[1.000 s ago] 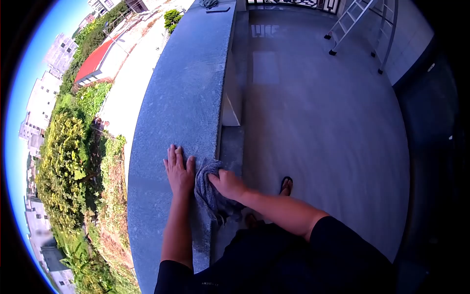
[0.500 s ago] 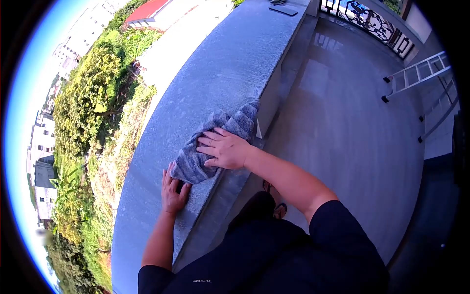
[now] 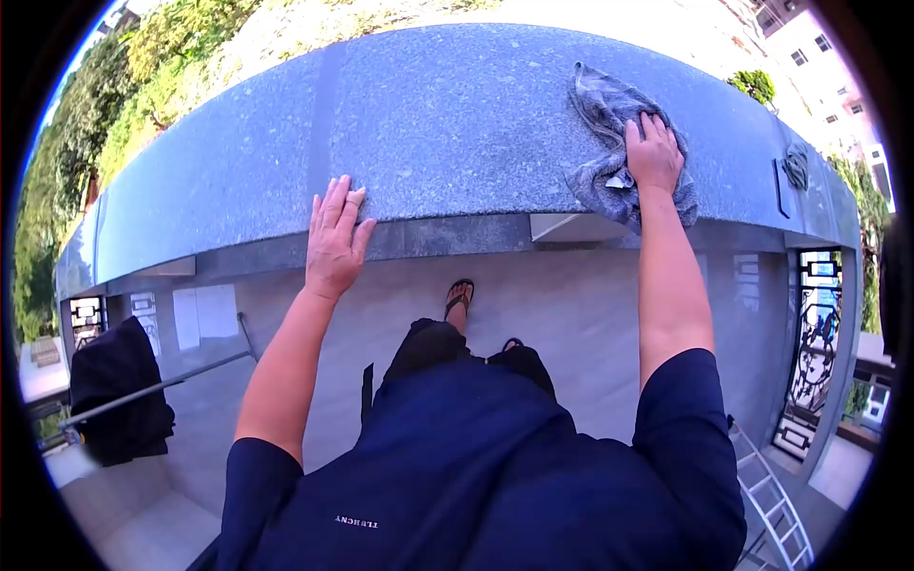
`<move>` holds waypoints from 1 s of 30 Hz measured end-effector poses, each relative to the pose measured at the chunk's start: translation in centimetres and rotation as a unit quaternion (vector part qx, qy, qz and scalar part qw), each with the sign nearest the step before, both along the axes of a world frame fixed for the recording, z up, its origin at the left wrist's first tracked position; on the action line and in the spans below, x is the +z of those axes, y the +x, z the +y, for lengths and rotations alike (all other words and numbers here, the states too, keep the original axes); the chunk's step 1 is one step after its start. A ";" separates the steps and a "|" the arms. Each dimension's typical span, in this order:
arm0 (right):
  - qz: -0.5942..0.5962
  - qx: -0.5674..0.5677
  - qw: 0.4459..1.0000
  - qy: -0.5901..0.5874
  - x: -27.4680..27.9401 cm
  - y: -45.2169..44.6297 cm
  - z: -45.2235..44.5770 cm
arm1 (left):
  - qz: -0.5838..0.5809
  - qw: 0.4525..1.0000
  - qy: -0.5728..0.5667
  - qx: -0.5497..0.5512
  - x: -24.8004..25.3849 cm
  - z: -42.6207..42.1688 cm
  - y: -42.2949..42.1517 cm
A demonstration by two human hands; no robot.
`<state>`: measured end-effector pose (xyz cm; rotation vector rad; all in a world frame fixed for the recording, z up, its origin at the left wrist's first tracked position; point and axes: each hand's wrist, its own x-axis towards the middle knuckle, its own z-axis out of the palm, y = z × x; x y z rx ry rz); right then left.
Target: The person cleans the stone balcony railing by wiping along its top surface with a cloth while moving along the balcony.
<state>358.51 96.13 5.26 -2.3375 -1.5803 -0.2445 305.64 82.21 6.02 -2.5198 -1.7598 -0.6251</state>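
A grey speckled stone ledge (image 3: pixel 457 124) curves across the view in front of me. Toward its right part lies a crumpled grey towel (image 3: pixel 609 114), spread partly over the front edge. My right hand (image 3: pixel 654 157) is on top of this towel, fingers bent into the fabric and gripping it. A small white patch shows on the cloth beside the wrist. My left hand (image 3: pixel 335 233) rests at the ledge's front edge, its fingertips on the stone, fingers stretched out and holding nothing.
A dark flat object (image 3: pixel 783 187) and a bundled grey cloth (image 3: pixel 796 167) lie on the ledge at far right. An aluminium ladder (image 3: pixel 773 500) stands at lower right, near an ornate metal railing (image 3: pixel 814 347). Black fabric (image 3: pixel 119 395) hangs by a pole on the left.
The view has turned to face the ledge. My right hand has moved rightward along the ledge with the towel, and my left hand is now well apart from it.
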 end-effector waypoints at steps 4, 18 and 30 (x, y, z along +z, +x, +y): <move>0.014 0.030 0.999 -0.043 0.5 0.1 -0.2 | -0.064 0.987 -0.127 0.073 -5.8 -19.0 -1.4; -0.058 0.277 0.957 -0.066 -1.0 -8.5 -5.0 | -0.244 0.486 -0.638 0.545 -21.1 -96.1 20.7; -0.084 0.422 0.903 -0.004 -3.7 -14.1 -8.6 | -0.463 0.641 -0.321 0.521 -14.9 -76.3 14.2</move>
